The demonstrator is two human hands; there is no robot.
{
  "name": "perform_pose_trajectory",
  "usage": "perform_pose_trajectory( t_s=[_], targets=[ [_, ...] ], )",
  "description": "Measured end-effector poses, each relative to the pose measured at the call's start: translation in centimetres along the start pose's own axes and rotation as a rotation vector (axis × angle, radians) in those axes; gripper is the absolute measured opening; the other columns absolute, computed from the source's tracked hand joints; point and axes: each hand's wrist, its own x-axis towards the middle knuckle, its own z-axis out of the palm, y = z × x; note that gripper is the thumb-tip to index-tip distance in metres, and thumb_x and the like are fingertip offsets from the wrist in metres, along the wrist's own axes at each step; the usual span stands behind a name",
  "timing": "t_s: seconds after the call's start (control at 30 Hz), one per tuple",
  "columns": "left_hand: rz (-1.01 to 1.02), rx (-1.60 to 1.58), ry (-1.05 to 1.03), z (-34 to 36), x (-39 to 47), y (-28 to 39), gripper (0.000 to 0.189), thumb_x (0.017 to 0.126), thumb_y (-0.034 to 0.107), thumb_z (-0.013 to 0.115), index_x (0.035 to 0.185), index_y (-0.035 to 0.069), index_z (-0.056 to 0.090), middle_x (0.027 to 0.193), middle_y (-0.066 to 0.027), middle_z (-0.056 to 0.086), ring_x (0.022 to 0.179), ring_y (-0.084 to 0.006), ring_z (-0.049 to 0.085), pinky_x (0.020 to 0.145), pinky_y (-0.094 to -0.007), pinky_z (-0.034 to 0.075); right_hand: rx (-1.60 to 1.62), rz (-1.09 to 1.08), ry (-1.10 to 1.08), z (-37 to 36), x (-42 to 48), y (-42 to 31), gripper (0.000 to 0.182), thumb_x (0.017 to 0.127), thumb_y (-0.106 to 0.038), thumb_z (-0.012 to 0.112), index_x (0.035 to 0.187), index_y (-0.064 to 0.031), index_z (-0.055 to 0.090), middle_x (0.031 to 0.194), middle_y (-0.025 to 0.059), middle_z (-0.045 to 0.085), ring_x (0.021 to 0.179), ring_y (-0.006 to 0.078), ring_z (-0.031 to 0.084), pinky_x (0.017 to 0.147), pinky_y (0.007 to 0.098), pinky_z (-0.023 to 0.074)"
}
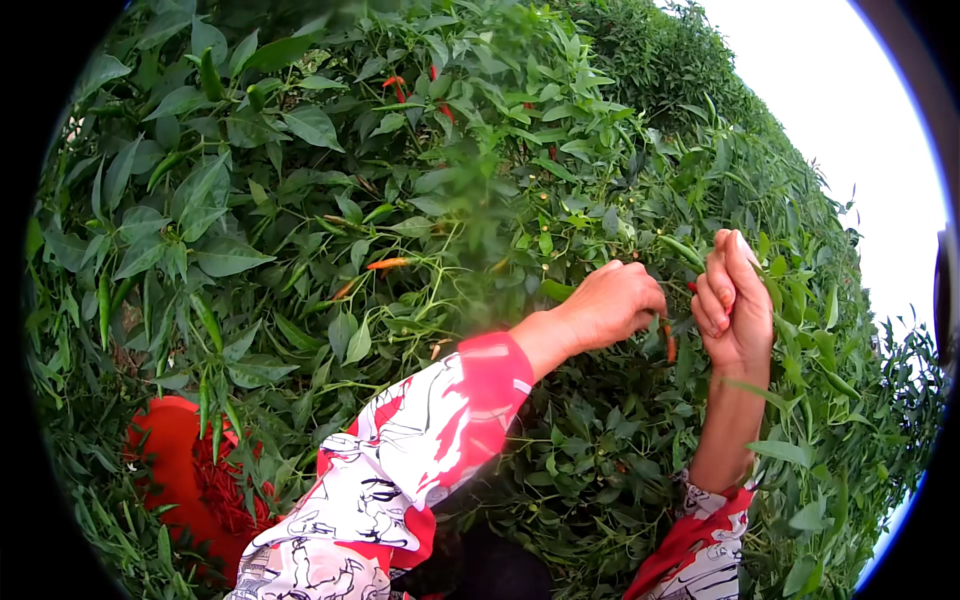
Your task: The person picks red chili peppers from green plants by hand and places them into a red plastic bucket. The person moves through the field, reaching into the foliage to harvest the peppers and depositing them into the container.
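Note:
My right hand (731,296) is raised at the right with its fingers curled in. Bits of red chili pepper (729,309) show between the fingers and the palm. A green chili (681,253) points toward its fingertips. My left hand (611,300) reaches in from the left, back toward me, fingers bent downward among the leaves. Just below those fingertips hangs an orange-red chili (670,343); whether the fingers grip it is hidden. Both wrists come out of red and white patterned sleeves (442,420).
Dense chili plants (225,247) surround my arms. An orange chili (390,263) and red ones (395,82) hang among the leaves. At lower left, a red container (161,442) holds a heap of picked red chilies (229,487), partly covered by foliage.

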Motion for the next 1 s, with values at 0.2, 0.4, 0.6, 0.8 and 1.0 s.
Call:
perform_pose_trajectory(
  t_s=[0.2,0.4,0.6,0.8,1.0],
  targets=[
    [-0.242,-0.628,-0.051,-1.8,0.4,-1.4,0.017,0.078,0.016,0.061,0.089,0.002,0.06,0.086,-0.0036,0.061,0.085,-0.0123,0.053,0.078,-0.0272,0.042,-0.823,-0.188,0.215,0.7,-0.7,-0.3,0.009,0.079,-0.006,0.057,0.087,-0.0016,0.056,0.053,-0.0073,0.043,0.042,-0.001,0.031,0.037,0.0166,0.0222],
    [-0.367,-1.003,-0.212,-2.2,-0.2,-2.1,0.018,0.081,0.013,0.056,0.095,0.002,0.057,0.098,-0.003,0.054,0.092,-0.0114,0.049,0.085,-0.0262,0.038,-1.012,-0.167,0.16,0.7,-0.9,-0.3,0.009,0.077,0.0,0.056,0.086,0.0,0.058,0.053,-0.0103,0.037,0.047,-0.0013,0.027,0.043,0.0177,0.0193],
    [-0.351,-1.18,-0.124,-1.7,-0.5,-2.8,0.017,0.082,0.016,0.055,0.093,0.003,0.057,0.096,-0.0026,0.054,0.088,-0.0123,0.049,0.083,-0.026,0.037,-1.169,0.006,-0.052,1.1,-1.1,-0.1,0.021,0.072,-0.004,0.063,0.093,-0.002,0.06,0.049,-0.006,0.038,0.046,0.0018,0.03,0.042,0.0202,0.0243],
    [-0.402,-1.173,-0.009,-1.5,0.0,-2.3,0.013,0.081,0.015,0.057,0.085,0.003,0.058,0.093,-0.0029,0.053,0.085,-0.0105,0.049,0.079,-0.0234,0.038,-1.744,-0.715,0.003,0.7,-1.1,3.5,0.018,0.069,-0.013,0.068,0.081,-0.0049,0.058,0.061,0.0099,0.054,0.05,0.0239,0.051,0.046,0.0322,0.0405],
    [-0.401,-0.848,-0.119,-1.2,0.3,-1.4,0.022,0.081,0.019,0.057,0.09,-0.001,0.057,0.091,-0.0057,0.057,0.083,-0.0122,0.053,0.073,-0.0255,0.043,-0.758,-0.41,0.069,1.9,-2.0,1.4,0.013,0.08,-0.017,0.06,0.078,-0.004,0.057,0.052,-0.0016,0.046,0.038,0.0066,0.036,0.035,0.0202,0.0244]
  ],
)
